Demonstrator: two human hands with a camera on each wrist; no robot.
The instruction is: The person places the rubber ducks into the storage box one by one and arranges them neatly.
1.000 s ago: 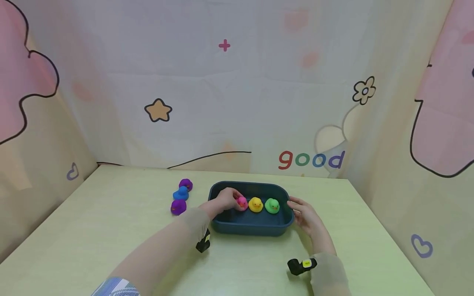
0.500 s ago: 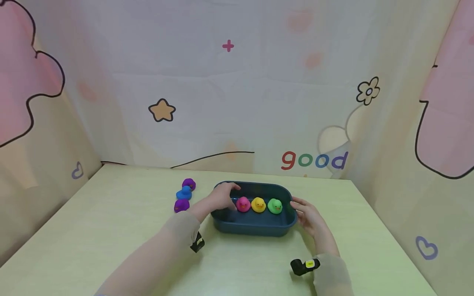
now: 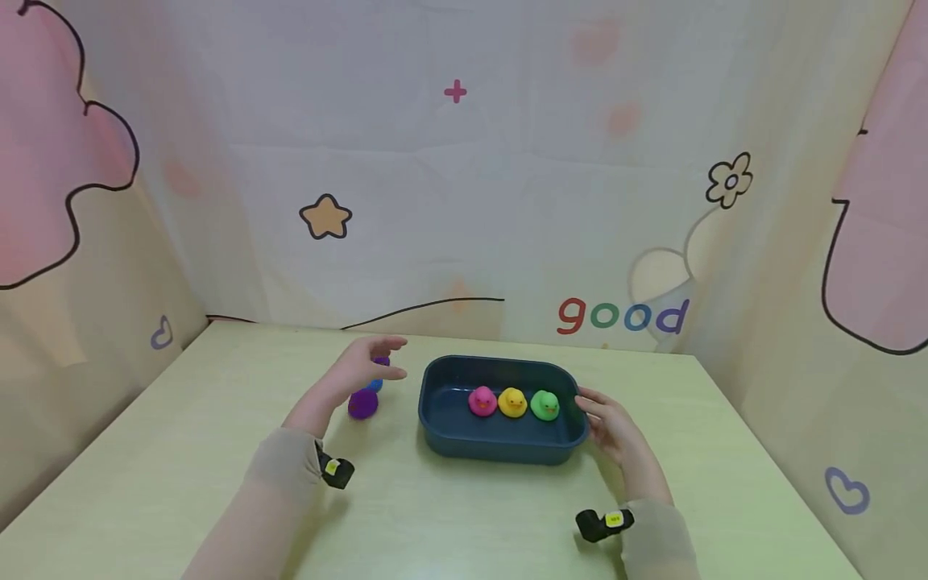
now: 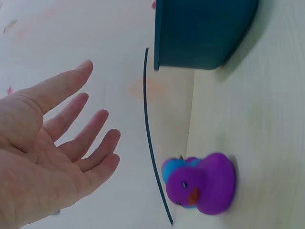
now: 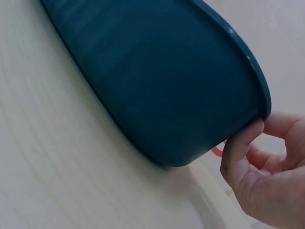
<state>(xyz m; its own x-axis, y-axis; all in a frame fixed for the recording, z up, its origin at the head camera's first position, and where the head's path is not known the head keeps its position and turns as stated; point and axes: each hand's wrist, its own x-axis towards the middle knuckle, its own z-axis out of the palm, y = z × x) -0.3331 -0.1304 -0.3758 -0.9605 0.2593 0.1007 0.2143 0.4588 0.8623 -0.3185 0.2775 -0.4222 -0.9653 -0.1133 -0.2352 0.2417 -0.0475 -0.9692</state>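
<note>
Over the toy ducks on the left of the table, my left hand (image 3: pixel 357 372) hovers with fingers spread and nothing in them. Beneath it sit a purple rubber duck (image 3: pixel 363 404), a blue duck (image 3: pixel 374 385) and another purple one, partly hidden by the hand. The left wrist view shows the open palm apart from the near purple duck (image 4: pixel 217 183). A dark blue plastic bin (image 3: pixel 500 451) holds pink (image 3: pixel 482 401), yellow (image 3: pixel 512 403) and green (image 3: pixel 545 406) ducks in a row. My right hand (image 3: pixel 615 427) holds the bin's right end by the rim, its fingers bent there.
A pale wooden tabletop (image 3: pixel 449 515) surrounds the bin. Printed cloth walls (image 3: pixel 435 201) rise behind and at both sides. A small black camera sits on each wrist (image 3: pixel 335 469).
My left hand has let go of the pink duck, left the bin and moved left to above the ducks on the table. The right hand stays at the bin's right end.
</note>
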